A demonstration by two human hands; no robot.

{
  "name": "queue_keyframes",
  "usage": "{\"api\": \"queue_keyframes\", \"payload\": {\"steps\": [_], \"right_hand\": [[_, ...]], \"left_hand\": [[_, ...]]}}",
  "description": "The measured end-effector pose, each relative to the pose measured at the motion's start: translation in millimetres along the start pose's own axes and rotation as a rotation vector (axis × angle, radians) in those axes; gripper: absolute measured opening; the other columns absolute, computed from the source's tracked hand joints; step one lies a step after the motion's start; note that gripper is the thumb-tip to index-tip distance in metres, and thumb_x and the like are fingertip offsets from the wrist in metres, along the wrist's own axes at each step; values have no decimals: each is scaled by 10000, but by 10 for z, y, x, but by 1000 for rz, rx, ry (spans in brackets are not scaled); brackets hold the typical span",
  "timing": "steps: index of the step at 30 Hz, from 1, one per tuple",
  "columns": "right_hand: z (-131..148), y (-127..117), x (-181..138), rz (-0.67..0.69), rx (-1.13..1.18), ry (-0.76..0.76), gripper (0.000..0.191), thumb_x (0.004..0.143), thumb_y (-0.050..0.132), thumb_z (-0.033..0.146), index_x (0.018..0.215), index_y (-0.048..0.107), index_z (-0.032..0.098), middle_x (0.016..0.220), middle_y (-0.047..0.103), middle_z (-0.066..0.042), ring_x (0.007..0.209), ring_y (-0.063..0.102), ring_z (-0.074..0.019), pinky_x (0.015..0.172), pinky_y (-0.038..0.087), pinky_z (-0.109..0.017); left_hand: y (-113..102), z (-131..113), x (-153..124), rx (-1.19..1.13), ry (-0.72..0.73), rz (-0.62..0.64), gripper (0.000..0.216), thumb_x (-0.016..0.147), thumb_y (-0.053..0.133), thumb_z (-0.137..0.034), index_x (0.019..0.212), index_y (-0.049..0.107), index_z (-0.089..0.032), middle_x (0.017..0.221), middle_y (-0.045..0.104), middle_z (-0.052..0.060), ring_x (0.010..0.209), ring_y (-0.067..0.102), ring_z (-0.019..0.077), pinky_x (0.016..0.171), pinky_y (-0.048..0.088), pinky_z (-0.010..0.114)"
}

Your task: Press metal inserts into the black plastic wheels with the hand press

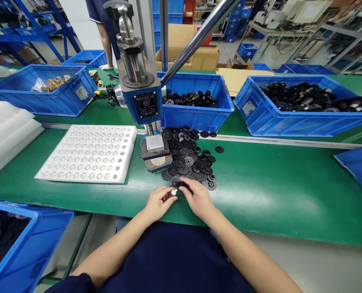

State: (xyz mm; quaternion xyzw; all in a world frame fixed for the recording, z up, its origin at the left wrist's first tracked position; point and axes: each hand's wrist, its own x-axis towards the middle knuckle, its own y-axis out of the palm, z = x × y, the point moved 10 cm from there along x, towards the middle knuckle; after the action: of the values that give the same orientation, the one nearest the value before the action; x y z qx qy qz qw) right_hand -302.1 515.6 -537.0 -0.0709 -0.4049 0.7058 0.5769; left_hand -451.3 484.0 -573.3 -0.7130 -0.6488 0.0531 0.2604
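Observation:
My left hand (160, 202) is closed around a small metal shaft (174, 191) whose pale end points toward my other hand. Between the fingers of my right hand (197, 197) is a black plastic disc (182, 184), partly hidden by the fingers. Both hands are close together above the green bench, at the near edge of a heap of black discs (188, 161). Just beyond stands a hand press (144, 97), with a metal block (155, 143) under its ram.
A white foam tray (123, 162) with rows of small metal parts lies left of the press. Blue bins (196, 118) of black parts line the back, and another bin (51, 240) is at lower left. A person (103, 36) stands behind the bench.

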Motion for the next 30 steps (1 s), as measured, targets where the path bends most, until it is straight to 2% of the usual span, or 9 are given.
{"api": "queue_keyframes", "payload": {"steps": [2,6,12,16,20,22,25,28,30], "right_hand": [[208,85,-49,38,33,-88,282,974,509,267,1226,632,234,1079,724,-67,918,684,-194,860,575,-376],[471,24,-105,-39,60,-231,320,974,472,144,1252,613,215,1064,722,-78,931,679,-178,820,592,-356],[409,1,-164,-108,124,-195,409,962,474,103,1332,568,250,1136,707,-73,1021,671,-175,879,591,-360],[410,50,-189,-62,137,-188,410,966,464,113,1338,569,247,1207,685,-84,1084,661,-179,935,575,-377],[475,86,-248,4,120,-217,417,949,494,128,1349,554,227,1361,595,-112,1290,544,-211,1066,497,-459],[510,123,-283,54,99,-219,425,954,487,152,1372,527,218,1388,571,-120,1332,503,-215,1079,484,-473],[597,126,-301,101,59,-260,423,976,459,202,1398,489,200,1399,559,-131,1333,498,-211,1071,487,-468],[581,-40,-227,17,-8,-284,372,983,453,292,1333,549,212,1357,590,-120,1298,518,-225,1043,495,-470],[374,-239,-133,-119,-111,-188,326,972,465,349,1229,623,225,1296,625,-117,1255,535,-249,1028,487,-492]], "left_hand": [[-1,-37,-3,9,36,6,237,911,616,-360,1026,694,-167,712,579,21,620,517,148,611,448,288],[-7,-87,-3,19,73,3,243,936,586,-358,1028,682,-155,699,542,8,610,493,136,598,432,270],[23,-102,-7,26,103,32,227,936,597,-326,1061,666,-150,717,540,5,622,495,130,604,430,258],[33,-65,-27,42,101,42,205,941,587,-309,1059,648,-153,731,536,5,637,496,134,617,427,262],[36,-55,-29,44,96,52,172,960,536,-285,858,606,-166,707,515,4,661,492,145,630,412,268],[12,-84,-20,39,105,34,232,960,524,-282,755,553,-177,676,488,-3,651,480,145,613,394,263],[-23,-125,-5,29,113,14,245,950,534,-290,730,528,-182,663,474,-9,631,465,142,594,377,256],[-44,-76,1,24,60,0,223,943,545,-306,762,562,-177,683,508,2,643,484,146,609,386,259],[-72,3,-2,16,-6,-27,223,942,544,-324,783,586,-173,697,536,12,652,497,151,617,392,262]]}}
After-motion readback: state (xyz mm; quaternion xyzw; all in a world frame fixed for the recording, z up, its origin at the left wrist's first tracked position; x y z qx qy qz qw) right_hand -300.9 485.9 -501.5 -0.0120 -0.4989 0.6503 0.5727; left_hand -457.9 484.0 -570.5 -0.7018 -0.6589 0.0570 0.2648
